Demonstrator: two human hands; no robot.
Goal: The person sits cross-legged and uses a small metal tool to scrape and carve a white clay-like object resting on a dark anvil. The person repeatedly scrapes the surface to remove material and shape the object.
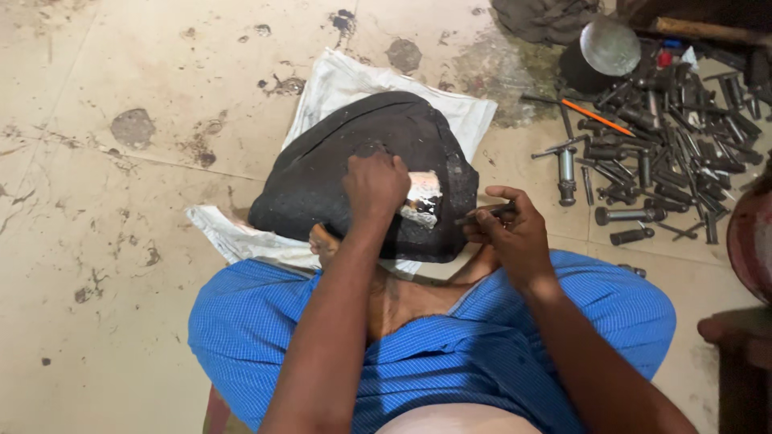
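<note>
A white sack cloth (241,233) lies spread on the stained tile floor (96,161), and on it rests a black rubber piece (338,169) — domed, like a section of tyre — with its long axis running from the lower left up toward the upper right. The left hand (375,186) presses down on its top, fingers curled against the rubber, grasping nothing loose. Just right of that hand is a pale, shiny patch (422,195) on the rubber; what it is cannot be made out. The near edge of the piece is hidden behind the forearm and the blue checked cloth (482,345) over the knees. The right hand (515,229) is clenched round a thin dark tool (486,214) that points left toward the patch; its tip is hard to see. Farther right — well apart — lies a heap of bolts and sockets (667,145), cut off by the frame edge.
</note>
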